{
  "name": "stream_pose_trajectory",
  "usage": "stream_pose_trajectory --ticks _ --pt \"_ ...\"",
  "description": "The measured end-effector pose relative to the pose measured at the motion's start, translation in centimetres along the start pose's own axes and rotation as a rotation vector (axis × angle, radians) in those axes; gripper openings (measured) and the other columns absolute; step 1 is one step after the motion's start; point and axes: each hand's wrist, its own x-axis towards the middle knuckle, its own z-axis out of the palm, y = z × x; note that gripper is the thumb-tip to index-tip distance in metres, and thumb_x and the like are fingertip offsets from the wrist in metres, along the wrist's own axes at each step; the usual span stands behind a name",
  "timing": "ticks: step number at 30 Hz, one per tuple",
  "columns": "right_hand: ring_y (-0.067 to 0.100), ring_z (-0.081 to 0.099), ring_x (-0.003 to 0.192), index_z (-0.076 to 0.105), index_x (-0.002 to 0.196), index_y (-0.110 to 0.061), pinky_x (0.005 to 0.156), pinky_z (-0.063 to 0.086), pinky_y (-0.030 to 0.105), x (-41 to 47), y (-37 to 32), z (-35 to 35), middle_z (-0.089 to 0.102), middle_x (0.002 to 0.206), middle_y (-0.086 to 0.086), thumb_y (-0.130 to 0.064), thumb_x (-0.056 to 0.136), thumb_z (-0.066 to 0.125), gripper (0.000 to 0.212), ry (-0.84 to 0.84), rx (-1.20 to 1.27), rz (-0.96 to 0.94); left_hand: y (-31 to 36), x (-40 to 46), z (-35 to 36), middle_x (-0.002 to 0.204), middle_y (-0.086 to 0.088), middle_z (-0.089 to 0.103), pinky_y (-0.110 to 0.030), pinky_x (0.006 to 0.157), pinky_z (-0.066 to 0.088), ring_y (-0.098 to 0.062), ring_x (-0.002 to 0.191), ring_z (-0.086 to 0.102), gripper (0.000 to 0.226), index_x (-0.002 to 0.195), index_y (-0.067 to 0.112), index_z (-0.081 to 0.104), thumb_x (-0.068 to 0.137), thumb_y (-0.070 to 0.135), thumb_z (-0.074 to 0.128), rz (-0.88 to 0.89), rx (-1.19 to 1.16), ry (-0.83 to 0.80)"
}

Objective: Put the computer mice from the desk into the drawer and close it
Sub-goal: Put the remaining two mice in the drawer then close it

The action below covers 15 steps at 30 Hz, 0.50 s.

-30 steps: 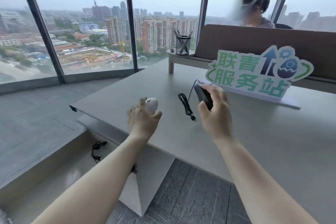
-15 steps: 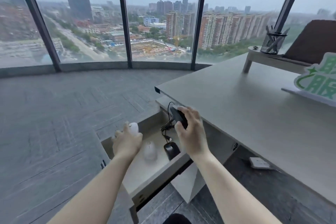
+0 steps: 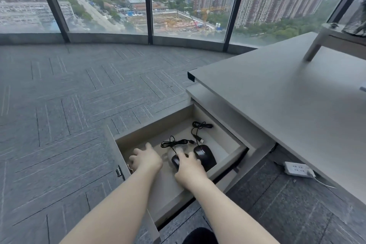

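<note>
Hands [image 3: 146, 159] [image 3: 189, 166] inside open drawer [image 3: 225, 156]; mice [image 3: 204, 155] show no legible branding.

My bare left forearm and left hand [image 3: 146, 158], entering from 7 o'clock, and my bare right forearm and right hand [image 3: 189, 166], entering from 5 o'clock: no sleeves, rings, watch or gloves. Dark rounded garment edge at 6 o'clock.
</note>
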Motion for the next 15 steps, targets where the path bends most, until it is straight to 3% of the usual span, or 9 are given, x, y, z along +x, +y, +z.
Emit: stream_pose_trajectory --ticks 8,11,15 --pt "0.04 0.046 0.123 0.017 0.144 -0.023 0.089 0.045 0.042 1.5 -0.3 1.1 0.036 0.137 0.022 -0.011 0.085 0.053 0.07 -0.061 -0.147 0.057 0.2 0.9 0.9 0.144 -0.019 0.03 -0.05 0.103 0.038 -0.043 0.132 0.034 0.073 0.142 0.015 0.027 0.085 0.051 0.053 -0.032 0.004 -0.057" --pt "0.041 0.043 0.124 0.018 0.144 -0.026 0.09 0.045 0.044 0.6 -0.5 0.5 0.035 0.139 0.02 -0.022 0.087 0.055 0.068 -0.012 -0.107 0.062 0.7 -0.2 -0.6 0.145 -0.019 0.031 -0.046 0.105 0.035 -0.042 0.133 0.033 0.059 0.141 0.01 0.031 0.089 0.032 0.047 0.018 0.011 -0.009" --pt "0.035 0.048 0.117 0.044 0.13 -0.018 0.09 0.047 0.041 -2.3 -1.5 -1.0 0.046 0.131 0.014 -0.026 0.091 0.046 0.04 0.187 -0.02 -0.117 0.0 -2.2 -3.4 0.143 -0.019 0.038 -0.044 0.103 0.034 -0.04 0.128 0.037 0.051 0.139 0.009 0.038 0.088 0.013 0.037 0.258 -0.106 0.161"
